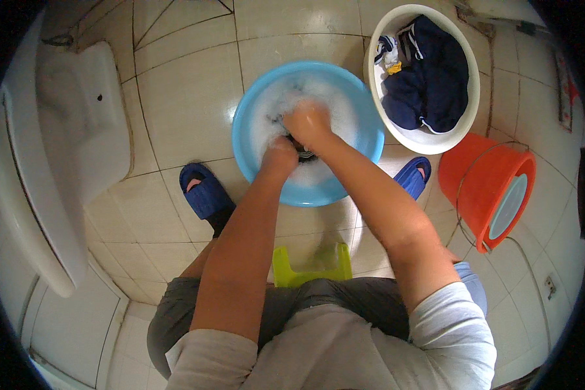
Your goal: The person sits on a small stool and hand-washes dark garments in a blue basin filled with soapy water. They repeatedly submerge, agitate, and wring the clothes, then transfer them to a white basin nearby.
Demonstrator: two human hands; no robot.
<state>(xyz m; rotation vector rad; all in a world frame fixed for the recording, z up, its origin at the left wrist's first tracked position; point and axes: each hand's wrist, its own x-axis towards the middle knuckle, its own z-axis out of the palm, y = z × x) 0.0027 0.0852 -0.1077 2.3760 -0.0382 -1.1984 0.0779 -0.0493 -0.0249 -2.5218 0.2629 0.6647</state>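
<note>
A light blue basin (243, 149) full of white suds (334, 110) stands on the floor before me. Both of my hands are down in the foam, close together near its middle. My left hand (280, 155) is closed on a dark, wet cloth (303, 153), mostly hidden under the suds. Just beyond it, my right hand (307, 122) is closed on the same cloth, somewhat blurred, with the fingers partly out of sight. What kind of garment the cloth is cannot be made out.
At the far right, a white tub (474, 97) holds navy clothes (438, 78) and touches the basin's side. An orange-red bucket (461, 175) with a wire handle stands nearer. A lime-green stool (312, 276) is below me. White sanitary ware (97, 130) lines the left.
</note>
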